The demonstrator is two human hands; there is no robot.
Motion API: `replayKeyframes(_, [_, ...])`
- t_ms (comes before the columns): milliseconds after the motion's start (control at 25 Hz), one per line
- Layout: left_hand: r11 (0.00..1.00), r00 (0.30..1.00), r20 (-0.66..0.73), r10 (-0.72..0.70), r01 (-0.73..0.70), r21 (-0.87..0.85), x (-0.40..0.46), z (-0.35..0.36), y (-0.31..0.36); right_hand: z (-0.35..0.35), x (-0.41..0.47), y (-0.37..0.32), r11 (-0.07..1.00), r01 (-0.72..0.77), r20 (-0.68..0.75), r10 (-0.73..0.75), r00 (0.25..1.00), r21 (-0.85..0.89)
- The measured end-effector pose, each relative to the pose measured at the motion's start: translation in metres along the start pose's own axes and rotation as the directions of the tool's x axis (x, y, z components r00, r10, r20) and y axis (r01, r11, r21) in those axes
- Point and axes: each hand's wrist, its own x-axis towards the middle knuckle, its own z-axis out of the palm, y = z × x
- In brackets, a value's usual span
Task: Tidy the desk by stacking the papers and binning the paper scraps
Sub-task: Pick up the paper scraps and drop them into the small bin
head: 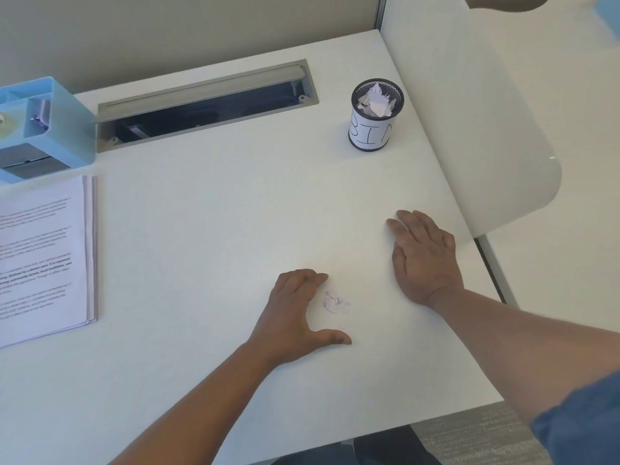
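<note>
A small crumpled paper scrap (335, 302) lies on the white desk (208, 209) near its front. My left hand (297, 313) rests on the desk around the scrap, fingers behind it and thumb in front, not touching it. My right hand (424, 258) lies flat on the desk to the right, holding nothing. A black mesh cup labelled BIN (375, 117) stands at the back right with white paper scraps inside. A squared stack of printed papers (47, 256) lies at the left edge.
A light blue desk organiser (40, 129) sits at the back left. A grey cable slot with its lid open (204, 105) runs along the back. A white rounded divider panel (486, 129) borders the desk's right side. The desk's front edge is near my arms.
</note>
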Motion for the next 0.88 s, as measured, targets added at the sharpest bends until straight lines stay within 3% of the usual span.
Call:
replayKeyframes(200, [0.997,0.996,0.049,0.079,-0.079,-0.016,0.001,0.014,0.013,0.0,0.0,-0.002,1.0,0.001,0.004,-0.001,1.0,0.006])
replayKeyframes(320, [0.997,1.0,0.014,0.025,-0.024,-0.072,0.005,0.013,0.021,-0.001,0.0,-0.002,1.0,0.0,0.007,0.0,1.0,0.014])
replayKeyframes(440, [0.996,0.997,0.07,-0.033,0.039,-0.084,0.011,-0.001,0.027,-0.002,-0.001,-0.003,1.0,-0.002,0.002,0.002,1.0,0.024])
replayKeyframes(680, [0.998,0.97,0.238,-0.039,0.024,0.064,0.028,-0.017,0.044,-0.003,-0.001,-0.003,1.0,-0.005,0.016,0.005,1.0,0.02])
replayKeyframes(880, [0.996,0.979,0.202,-0.02,0.001,0.091,0.03,-0.005,0.057,-0.003,-0.001,-0.003,1.0,-0.006,0.013,0.006,1.0,0.019])
